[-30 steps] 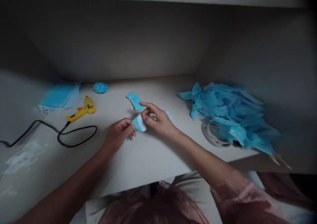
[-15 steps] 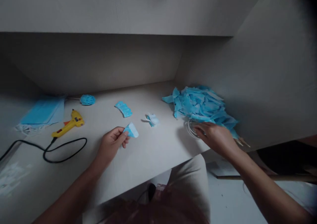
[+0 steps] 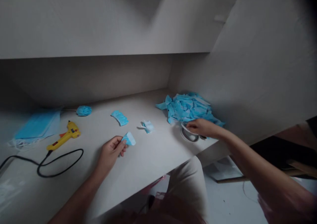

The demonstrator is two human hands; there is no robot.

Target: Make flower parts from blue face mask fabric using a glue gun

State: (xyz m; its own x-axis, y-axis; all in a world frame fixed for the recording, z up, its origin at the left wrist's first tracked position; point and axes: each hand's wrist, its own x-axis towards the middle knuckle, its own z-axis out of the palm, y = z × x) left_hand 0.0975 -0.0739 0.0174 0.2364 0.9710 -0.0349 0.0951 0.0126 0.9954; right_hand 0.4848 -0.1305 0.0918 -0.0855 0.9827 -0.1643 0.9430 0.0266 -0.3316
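Note:
My left hand is closed on a small blue and white piece of mask fabric, held just above the white desk. My right hand reaches to the right edge of the desk and rests at the foot of a heap of cut blue fabric pieces, over a coil of white cord. Its fingers are curled; what they hold, if anything, is hidden. Two more fabric bits lie between the hands: a pleated blue strip and a small crumpled piece.
A yellow glue gun with a black cable lies at the left. Behind it are a stack of blue face masks and a rolled blue fabric flower. A shelf overhangs the desk, and a side panel stands at the right.
My right hand let go of the piece both hands held and moved right to the blue heap. The left hand keeps the piece. The view tilted up.

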